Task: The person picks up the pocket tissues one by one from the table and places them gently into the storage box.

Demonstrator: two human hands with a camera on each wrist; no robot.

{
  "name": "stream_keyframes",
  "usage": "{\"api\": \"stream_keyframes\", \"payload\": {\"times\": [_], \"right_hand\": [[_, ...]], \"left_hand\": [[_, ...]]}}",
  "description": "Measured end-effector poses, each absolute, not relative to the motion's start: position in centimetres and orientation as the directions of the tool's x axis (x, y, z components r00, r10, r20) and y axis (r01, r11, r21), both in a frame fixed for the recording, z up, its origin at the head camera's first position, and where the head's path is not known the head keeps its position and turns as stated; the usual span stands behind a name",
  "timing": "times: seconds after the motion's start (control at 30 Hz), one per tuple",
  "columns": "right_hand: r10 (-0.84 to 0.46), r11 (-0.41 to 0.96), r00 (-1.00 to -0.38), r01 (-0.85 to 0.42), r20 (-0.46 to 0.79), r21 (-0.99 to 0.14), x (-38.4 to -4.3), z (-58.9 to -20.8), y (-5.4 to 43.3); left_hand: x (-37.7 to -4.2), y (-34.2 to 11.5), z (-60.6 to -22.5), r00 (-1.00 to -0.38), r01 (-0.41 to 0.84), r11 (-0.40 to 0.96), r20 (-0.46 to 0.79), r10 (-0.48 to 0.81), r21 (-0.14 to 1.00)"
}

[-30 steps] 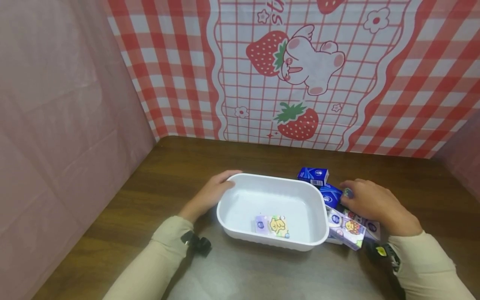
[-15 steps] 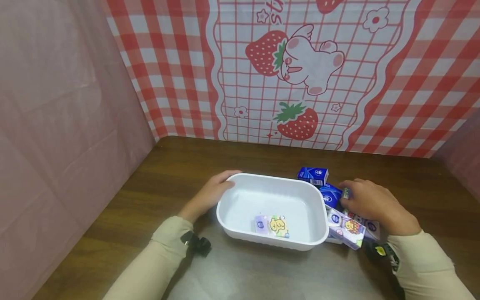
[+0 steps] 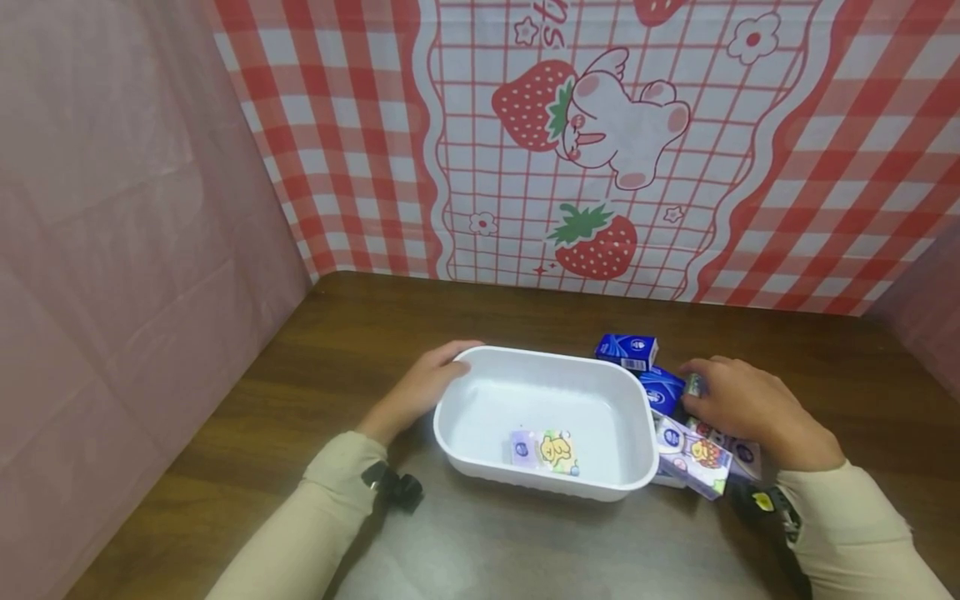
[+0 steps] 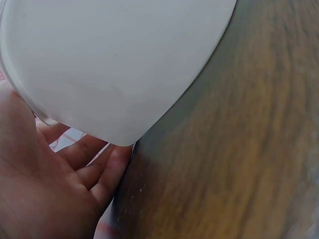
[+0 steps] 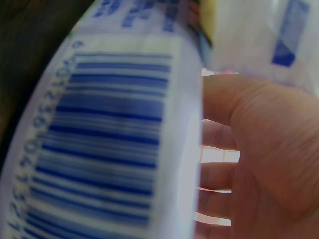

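My left hand (image 3: 420, 387) grips the far left corner of a white plastic basin (image 3: 543, 357), thumb over the rim. In the left wrist view its fingers (image 4: 89, 154) reach behind the basin's outer wall. One lilac tissue pack (image 3: 545, 452) with a yellow cartoon figure lies inside the basin. To the right, my right hand (image 3: 742, 404) holds a small patterned tissue pack (image 3: 694, 386) between thumb and fingers, its palm hiding most of it. A barcoded lilac pack (image 5: 109, 134) fills much of the right wrist view, partly covering the fingers.
Against the basin's right side lie two blue tissue packs (image 3: 628, 351) and several lilac cartoon packs (image 3: 697, 458), some overlapping. Under everything is a brown wooden table (image 3: 360, 317). A red-and-white strawberry cloth (image 3: 360, 158) hangs behind it, with pale pink cloth (image 3: 135, 250) at the left.
The visible end of the small pack in my right fingers has turned slightly. My left hand and the basin stay in place.
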State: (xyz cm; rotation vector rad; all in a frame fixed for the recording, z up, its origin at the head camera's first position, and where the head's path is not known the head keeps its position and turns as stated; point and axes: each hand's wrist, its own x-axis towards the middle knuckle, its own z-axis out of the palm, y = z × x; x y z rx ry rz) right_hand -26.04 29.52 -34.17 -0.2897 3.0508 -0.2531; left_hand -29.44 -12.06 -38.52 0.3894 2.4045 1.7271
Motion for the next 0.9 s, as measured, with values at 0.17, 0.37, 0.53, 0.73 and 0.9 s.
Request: {"api": "stream_keyframes", "payload": {"times": [0.17,0.37,0.53,0.73,0.9], "right_hand": [[-0.194,0.968,-0.98,-0.184,-0.042,-0.173,-25.99,-34.18,29.44],[-0.193,0.967,-0.98,-0.183,-0.044,-0.175,-26.0,-34.17,29.45],[-0.198,0.966,-0.98,-0.19,-0.032,-0.174,-26.0,-34.18,29.52],[-0.204,0.966,-0.979,-0.201,-0.003,-0.165,-25.99,-34.23,29.71],[-0.197,0.967,-0.98,-0.195,0.003,-0.164,-26.05,-34.23,29.71]], "left_hand": [[-29.43,-12.12,-38.57,-0.953,0.12,0.304,0.024,0.302,0.945],[-29.46,-12.15,-38.57,-0.954,0.118,0.311,0.02,0.3,0.943],[-29.44,-12.18,-38.54,-0.954,0.112,0.32,0.012,0.299,0.941],[-29.58,-12.23,-38.65,-0.954,0.115,0.332,0.012,0.298,0.936],[-29.61,-12.23,-38.65,-0.954,0.118,0.335,0.012,0.3,0.935]]}}
